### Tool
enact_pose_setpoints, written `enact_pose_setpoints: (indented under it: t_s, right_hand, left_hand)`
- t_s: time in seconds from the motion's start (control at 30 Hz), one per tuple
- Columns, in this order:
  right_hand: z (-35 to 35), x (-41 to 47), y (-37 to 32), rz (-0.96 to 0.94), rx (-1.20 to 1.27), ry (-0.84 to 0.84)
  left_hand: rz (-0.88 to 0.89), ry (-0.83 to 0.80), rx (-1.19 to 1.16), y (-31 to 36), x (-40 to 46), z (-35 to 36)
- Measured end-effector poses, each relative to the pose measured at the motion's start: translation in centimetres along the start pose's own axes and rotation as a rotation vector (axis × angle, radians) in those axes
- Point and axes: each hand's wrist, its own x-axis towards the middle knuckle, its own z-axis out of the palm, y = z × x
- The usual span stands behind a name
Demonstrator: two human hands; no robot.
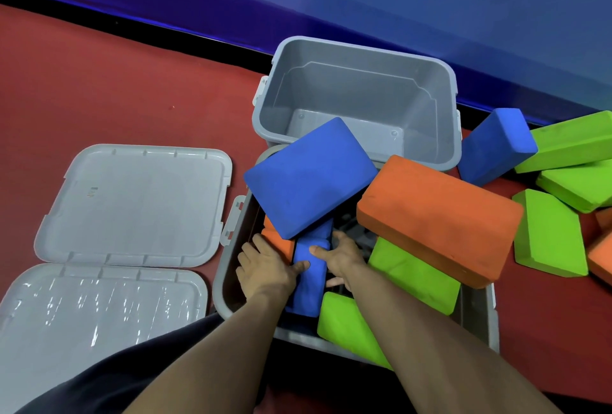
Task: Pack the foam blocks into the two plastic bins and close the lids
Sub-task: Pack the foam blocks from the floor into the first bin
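Left hand (265, 267) and right hand (341, 256) both clasp upright blue block (311, 276) in near bin (220, 284)

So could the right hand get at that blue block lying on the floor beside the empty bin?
Probably yes, once it lets go. The right hand is down in the near bin, on an upright blue block. The blue block on the floor lies uncovered; the hand would lift over the big orange block.
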Motion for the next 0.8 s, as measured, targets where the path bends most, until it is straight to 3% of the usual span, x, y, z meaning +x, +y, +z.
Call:
enact_pose_setpoints:
  t_s: [0.17,0.4,0.53,0.63,0.73,0.8]
  right_hand:
    - [-0.5,-0.9,-0.4,-0.057,-0.08,0.072]
    - [-1.2,-2.5,-1.1,-0.194,-0.217,0.099]
    - [-3.6,-7.0,-3.3,-0.276,-0.255,0.107]
    - [-5.5,-11.1,-5.6,-0.383,-0.241,0.1]
    - [-9.3,-14.7,-8.3,-0.641,-0.398,0.422]
    - [-12.6,-15.1,-9.0,-0.678,-0.598,0.664]
  left_hand:
    - [-0.001,-0.028,-0.006,0.2,-0.5,-0.3]
    - [-0.015,-0.228,-0.329,1.8,-0.3,-3.3]
    - [0.001,-0.348,-0.68,2.9,0.5,-4.5]
    - [-0.118,-0.425,-1.023,2.6,1.6,-4.8]
    - [-0.168,-0.491,-1.145,2.7,1.4,-6.1]
    - [-0.202,-0.444,-1.125,2.4,1.8,-5.7]
